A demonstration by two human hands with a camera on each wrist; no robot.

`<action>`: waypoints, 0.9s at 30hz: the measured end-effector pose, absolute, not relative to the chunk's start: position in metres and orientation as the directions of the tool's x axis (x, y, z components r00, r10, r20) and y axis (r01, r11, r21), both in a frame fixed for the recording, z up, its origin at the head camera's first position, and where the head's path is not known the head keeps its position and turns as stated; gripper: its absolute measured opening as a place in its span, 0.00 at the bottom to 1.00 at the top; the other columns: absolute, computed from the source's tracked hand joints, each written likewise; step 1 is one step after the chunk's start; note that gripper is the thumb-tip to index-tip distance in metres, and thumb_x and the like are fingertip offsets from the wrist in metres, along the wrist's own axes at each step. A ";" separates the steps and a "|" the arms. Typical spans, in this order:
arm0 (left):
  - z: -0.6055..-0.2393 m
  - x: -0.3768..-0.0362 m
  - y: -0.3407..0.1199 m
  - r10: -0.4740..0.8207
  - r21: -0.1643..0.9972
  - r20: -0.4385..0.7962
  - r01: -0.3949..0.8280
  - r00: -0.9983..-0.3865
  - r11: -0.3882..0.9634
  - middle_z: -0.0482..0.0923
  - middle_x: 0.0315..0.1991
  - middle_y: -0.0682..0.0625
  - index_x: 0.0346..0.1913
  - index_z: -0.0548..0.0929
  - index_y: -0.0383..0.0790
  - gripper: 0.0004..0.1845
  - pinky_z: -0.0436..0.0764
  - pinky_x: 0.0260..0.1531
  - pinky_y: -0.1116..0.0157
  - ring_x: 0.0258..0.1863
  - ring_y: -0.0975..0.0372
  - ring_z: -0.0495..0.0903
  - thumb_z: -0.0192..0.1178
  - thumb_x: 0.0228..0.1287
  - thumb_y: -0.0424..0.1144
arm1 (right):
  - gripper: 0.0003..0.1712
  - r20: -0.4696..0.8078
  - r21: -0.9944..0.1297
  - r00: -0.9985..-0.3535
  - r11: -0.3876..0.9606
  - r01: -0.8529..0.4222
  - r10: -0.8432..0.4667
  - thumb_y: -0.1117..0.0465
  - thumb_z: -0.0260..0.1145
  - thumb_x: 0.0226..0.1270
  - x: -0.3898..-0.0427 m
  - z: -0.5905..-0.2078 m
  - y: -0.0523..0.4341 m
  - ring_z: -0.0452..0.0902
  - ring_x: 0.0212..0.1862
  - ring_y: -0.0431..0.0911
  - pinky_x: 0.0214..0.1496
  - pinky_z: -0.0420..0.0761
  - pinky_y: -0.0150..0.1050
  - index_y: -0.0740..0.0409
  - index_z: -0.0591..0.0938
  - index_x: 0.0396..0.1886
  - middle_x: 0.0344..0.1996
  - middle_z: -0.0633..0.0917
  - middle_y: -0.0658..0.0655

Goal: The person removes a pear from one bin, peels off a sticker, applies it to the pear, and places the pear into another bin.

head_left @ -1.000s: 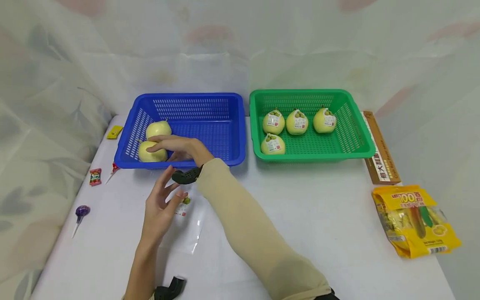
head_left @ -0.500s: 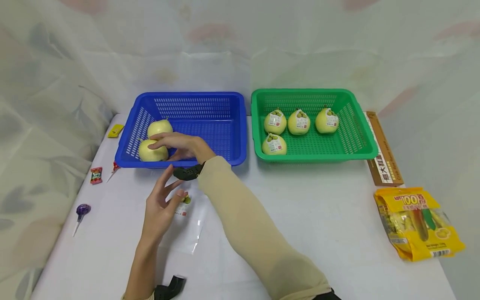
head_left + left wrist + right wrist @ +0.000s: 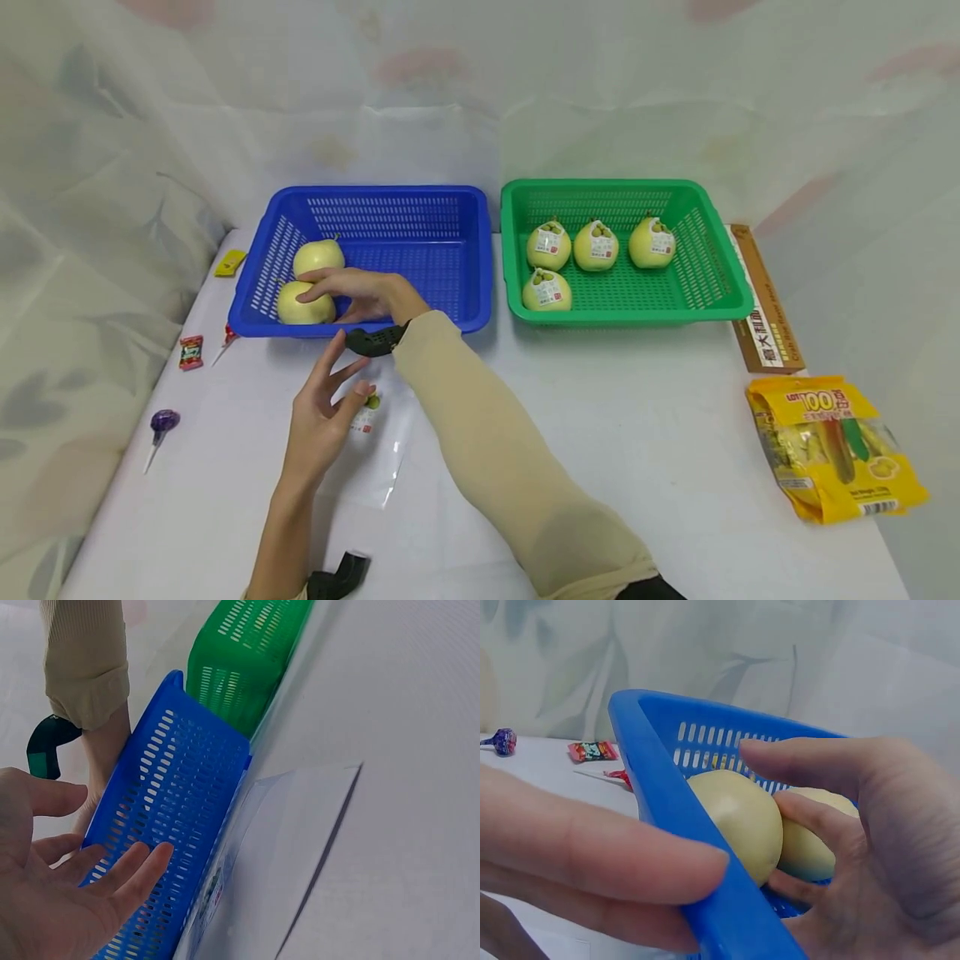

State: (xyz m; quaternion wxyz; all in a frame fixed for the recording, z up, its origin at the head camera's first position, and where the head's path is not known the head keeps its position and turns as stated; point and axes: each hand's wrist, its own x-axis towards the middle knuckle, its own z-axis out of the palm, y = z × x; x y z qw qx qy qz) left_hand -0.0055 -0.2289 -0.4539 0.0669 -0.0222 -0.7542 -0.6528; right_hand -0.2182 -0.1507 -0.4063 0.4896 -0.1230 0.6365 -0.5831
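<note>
The right hand [image 3: 358, 293] reaches over the near rim of the blue basket [image 3: 431, 271], its grip curled round the nearer pale yellow fruit [image 3: 303, 307], which sits in that basket's near left corner. A second fruit [image 3: 318, 256] lies just behind it, close to the same end wall. The left hand [image 3: 318, 418] has a loose grip with nothing in it, fingers spread in front of the blue basket, beside a clear bag [image 3: 384, 467] that bears a printed label and lies on the white surface [image 3: 637, 442]. Just to the right, the green basket [image 3: 626, 315] holds four labelled fruits [image 3: 547, 290]. Left of the blue basket are a yellow sweet [image 3: 229, 263], a red sweet [image 3: 191, 353], a red lollipop [image 3: 229, 334] and a purple lollipop [image 3: 164, 422]. A brown and white box [image 3: 769, 312] stands beside the green basket, a yellow packet [image 3: 840, 450] nearer the person.
</note>
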 end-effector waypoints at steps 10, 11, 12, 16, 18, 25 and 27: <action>-0.454 -0.005 -0.229 -0.030 0.977 0.123 0.116 -0.992 0.179 0.51 0.89 0.36 0.89 0.54 0.43 0.44 0.87 0.56 0.78 0.69 0.71 0.80 0.61 0.77 0.24 | 0.43 -0.463 -0.881 -0.481 0.324 0.346 -0.744 0.60 0.74 0.73 -0.215 -0.402 -0.149 0.71 0.74 0.44 0.74 0.85 0.49 0.36 0.69 0.84 0.78 0.70 0.44; -0.454 -0.005 -0.229 -0.028 0.977 0.122 0.115 -0.992 0.179 0.51 0.89 0.36 0.89 0.54 0.45 0.44 0.87 0.56 0.78 0.68 0.72 0.80 0.61 0.77 0.24 | 0.44 -0.465 -0.882 -0.476 0.340 0.327 -0.747 0.60 0.73 0.74 -0.215 -0.401 -0.149 0.71 0.74 0.45 0.75 0.84 0.49 0.35 0.68 0.85 0.79 0.68 0.44; -0.454 -0.006 -0.229 -0.027 0.976 0.122 0.115 -0.992 0.183 0.51 0.89 0.36 0.89 0.55 0.46 0.44 0.87 0.56 0.78 0.68 0.74 0.80 0.61 0.77 0.24 | 0.44 -0.466 -0.883 -0.469 0.357 0.306 -0.750 0.59 0.73 0.74 -0.214 -0.400 -0.149 0.71 0.75 0.45 0.76 0.83 0.48 0.34 0.67 0.85 0.81 0.67 0.44; -0.455 -0.006 -0.228 -0.024 0.975 0.133 0.127 -0.991 0.184 0.52 0.88 0.36 0.89 0.55 0.47 0.45 0.87 0.55 0.78 0.67 0.74 0.80 0.61 0.77 0.23 | 0.45 -0.468 -0.883 -0.451 0.382 0.273 -0.760 0.59 0.71 0.76 -0.210 -0.397 -0.148 0.71 0.75 0.47 0.74 0.84 0.47 0.33 0.64 0.87 0.83 0.63 0.45; -0.456 -0.006 -0.228 -0.021 0.974 0.144 0.138 -0.989 0.182 0.52 0.88 0.35 0.89 0.54 0.43 0.44 0.88 0.55 0.77 0.68 0.71 0.81 0.61 0.77 0.23 | 0.45 -0.468 -0.883 -0.449 0.382 0.272 -0.761 0.59 0.71 0.76 -0.209 -0.396 -0.148 0.72 0.73 0.47 0.72 0.85 0.45 0.33 0.64 0.87 0.83 0.63 0.46; -0.457 -0.006 -0.228 -0.021 0.971 0.158 0.151 -0.987 0.185 0.53 0.88 0.38 0.88 0.54 0.41 0.44 0.88 0.55 0.76 0.70 0.65 0.81 0.61 0.77 0.23 | 0.43 -0.462 -0.886 -0.475 0.377 0.268 -0.749 0.59 0.73 0.75 -0.210 -0.395 -0.148 0.76 0.68 0.46 0.70 0.86 0.45 0.35 0.67 0.84 0.77 0.69 0.46; -0.457 -0.006 -0.229 -0.020 0.972 0.157 0.151 -0.987 0.182 0.53 0.89 0.38 0.88 0.54 0.43 0.44 0.88 0.55 0.76 0.71 0.66 0.81 0.61 0.77 0.23 | 0.42 -0.460 -0.888 -0.488 0.372 0.271 -0.742 0.58 0.73 0.74 -0.210 -0.395 -0.149 0.75 0.68 0.46 0.71 0.85 0.47 0.36 0.69 0.84 0.75 0.70 0.46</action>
